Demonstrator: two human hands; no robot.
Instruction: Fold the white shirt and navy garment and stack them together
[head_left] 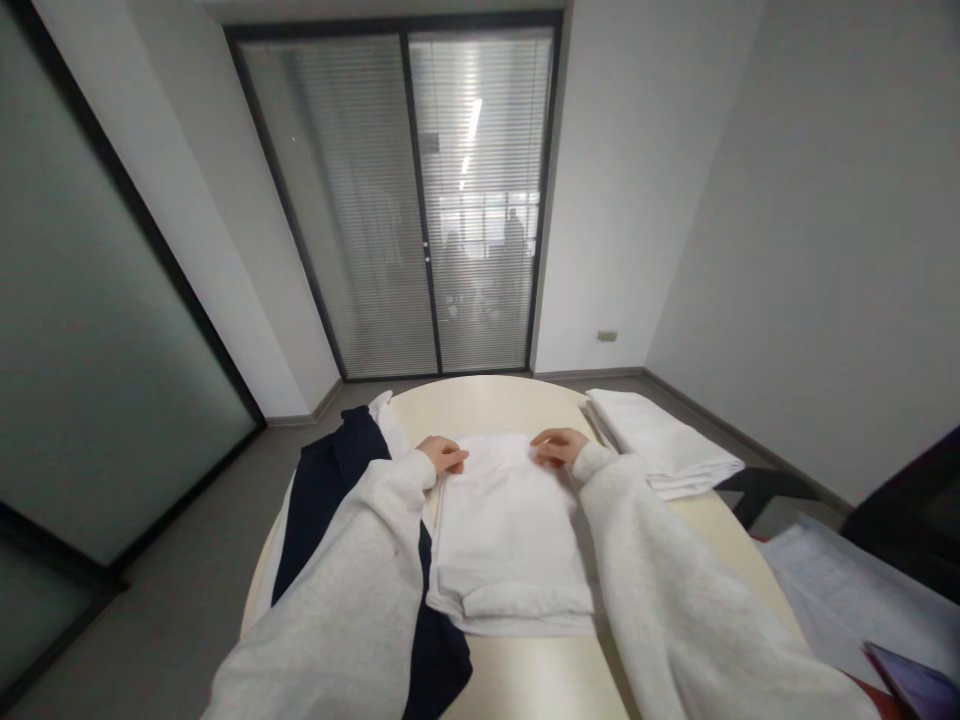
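A folded white garment [510,530] lies in the middle of a round beige table [480,400]. My left hand [444,454] rests on its far left corner, fingers curled and pinching the cloth. My right hand [559,445] lies on the far right corner, fingers bent down onto the fabric. Both arms wear light grey sleeves and reach forward on either side of the garment.
A dark navy garment [330,490] with white cloth under it hangs over the table's left side. A stack of folded white cloth [664,440] sits at the right. Papers [847,590] and a dark chair [907,510] are at the far right. Glass doors with blinds stand behind.
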